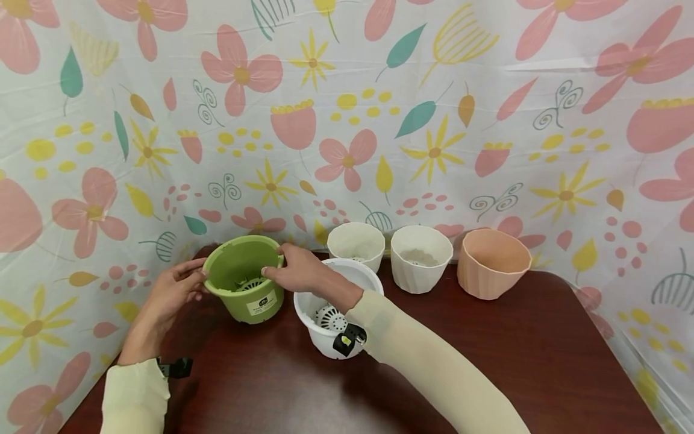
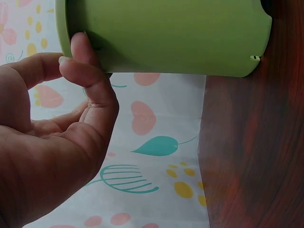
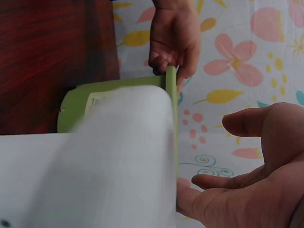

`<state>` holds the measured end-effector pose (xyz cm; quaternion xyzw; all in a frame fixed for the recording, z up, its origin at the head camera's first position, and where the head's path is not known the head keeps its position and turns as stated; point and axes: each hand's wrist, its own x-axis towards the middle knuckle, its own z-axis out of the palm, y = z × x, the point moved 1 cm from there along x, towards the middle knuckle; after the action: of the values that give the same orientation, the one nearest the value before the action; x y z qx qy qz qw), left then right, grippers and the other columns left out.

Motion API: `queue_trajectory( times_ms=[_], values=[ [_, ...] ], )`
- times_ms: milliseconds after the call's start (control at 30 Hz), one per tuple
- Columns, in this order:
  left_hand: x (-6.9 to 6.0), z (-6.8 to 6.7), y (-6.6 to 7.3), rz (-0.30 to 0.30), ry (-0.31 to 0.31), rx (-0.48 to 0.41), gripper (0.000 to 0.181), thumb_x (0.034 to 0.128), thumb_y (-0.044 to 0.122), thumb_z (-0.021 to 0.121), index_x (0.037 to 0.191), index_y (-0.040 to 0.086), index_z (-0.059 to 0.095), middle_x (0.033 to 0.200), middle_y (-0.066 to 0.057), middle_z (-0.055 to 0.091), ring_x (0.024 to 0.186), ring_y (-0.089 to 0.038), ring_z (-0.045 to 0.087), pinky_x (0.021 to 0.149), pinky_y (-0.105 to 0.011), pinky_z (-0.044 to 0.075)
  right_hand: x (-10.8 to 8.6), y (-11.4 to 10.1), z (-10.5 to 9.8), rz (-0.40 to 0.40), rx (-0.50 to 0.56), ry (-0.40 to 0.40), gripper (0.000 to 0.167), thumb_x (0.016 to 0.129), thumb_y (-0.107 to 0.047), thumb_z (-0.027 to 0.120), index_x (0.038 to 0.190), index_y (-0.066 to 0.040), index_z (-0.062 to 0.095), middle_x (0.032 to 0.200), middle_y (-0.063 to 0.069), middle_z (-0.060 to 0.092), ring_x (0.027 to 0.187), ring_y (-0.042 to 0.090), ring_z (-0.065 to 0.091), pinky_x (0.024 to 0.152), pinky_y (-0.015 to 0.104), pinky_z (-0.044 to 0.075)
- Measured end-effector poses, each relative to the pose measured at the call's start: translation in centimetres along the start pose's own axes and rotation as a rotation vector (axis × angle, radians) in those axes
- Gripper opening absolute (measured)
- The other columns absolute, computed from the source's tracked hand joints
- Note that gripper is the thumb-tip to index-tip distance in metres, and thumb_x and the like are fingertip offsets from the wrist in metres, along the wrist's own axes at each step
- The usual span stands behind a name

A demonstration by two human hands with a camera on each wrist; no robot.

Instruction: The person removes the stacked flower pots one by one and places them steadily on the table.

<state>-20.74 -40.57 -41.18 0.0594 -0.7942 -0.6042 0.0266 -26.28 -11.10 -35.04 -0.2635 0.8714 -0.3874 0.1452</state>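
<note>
A green plastic flowerpot (image 1: 244,277) with a white label and a slotted base stands at the left of the table. My left hand (image 1: 173,289) holds its left rim between thumb and curled fingers; the left wrist view shows these fingers (image 2: 95,85) close up. At the opposite side, my right hand (image 1: 300,270) has its fingers at the rim. The right wrist view shows the right thumb (image 3: 247,121) extended, apart from the rim. Under the right forearm is a white flowerpot (image 1: 338,343) with a slotted base, partly hidden by that arm.
Along the back edge stand two cream fluted pots (image 1: 356,244) (image 1: 422,268) and a peach fluted pot (image 1: 490,271). The dark reddish wooden table (image 1: 260,386) meets a flower-print cloth (image 1: 347,120) behind and at the sides.
</note>
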Motion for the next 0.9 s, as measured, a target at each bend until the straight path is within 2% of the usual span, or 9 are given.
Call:
queue_trajectory(
  times_ms=[233,467,667,800,900],
  values=[
    [-0.3,0.0,0.3,0.007,-0.018,0.021,0.06,0.1114,0.02,0.055,0.162,-0.005,0.034,0.113,0.009,0.065,0.082,-0.009,0.067,0.07,-0.027,0.058,0.3,0.1,0.4,0.027,0.035,-0.027,0.066,0.104,-0.038,0.066,0.157,-0.005,0.047,0.144,0.01,0.061,0.13,0.021,0.058,0.105,0.034,0.051],
    [-0.6,0.0,0.4,0.012,-0.023,0.034,0.058,0.1101,0.016,0.053,0.162,-0.004,0.036,0.107,0.002,0.068,0.08,-0.011,0.067,0.067,-0.026,0.057,0.2,0.0,0.6,0.034,0.05,-0.024,0.065,0.102,-0.037,0.068,0.155,-0.004,0.049,0.142,0.01,0.062,0.127,0.02,0.059,0.103,0.032,0.051],
    [-0.7,-0.3,0.3,0.0,-0.028,0.004,0.06,0.1125,0.022,0.053,0.161,-0.007,0.035,0.105,0.006,0.07,0.08,-0.013,0.07,0.066,-0.026,0.058,0.4,0.3,0.7,0.014,0.091,-0.025,0.043,0.101,-0.034,0.069,0.133,-0.006,0.06,0.114,0.004,0.065,0.1,0.017,0.06,0.084,0.028,0.05],
    [-0.9,-0.6,0.5,-0.019,-0.014,-0.001,0.064,0.1132,0.033,0.053,0.16,-0.008,0.036,0.109,0.01,0.067,0.079,-0.011,0.07,0.065,-0.027,0.058,0.3,0.2,0.6,0.021,0.132,-0.024,0.028,0.101,-0.031,0.07,0.118,-0.008,0.066,0.089,0.001,0.059,0.08,0.015,0.055,0.069,0.027,0.045],
    [-1.1,-0.8,0.8,-0.012,0.001,-0.006,0.067,0.1126,0.037,0.053,0.157,-0.01,0.038,0.107,0.01,0.065,0.077,-0.009,0.068,0.064,-0.026,0.058,0.2,0.1,0.4,0.034,0.173,-0.015,0.024,0.102,-0.028,0.069,0.112,-0.007,0.067,0.081,0.001,0.056,0.072,0.015,0.052,0.063,0.026,0.043]
  ],
)
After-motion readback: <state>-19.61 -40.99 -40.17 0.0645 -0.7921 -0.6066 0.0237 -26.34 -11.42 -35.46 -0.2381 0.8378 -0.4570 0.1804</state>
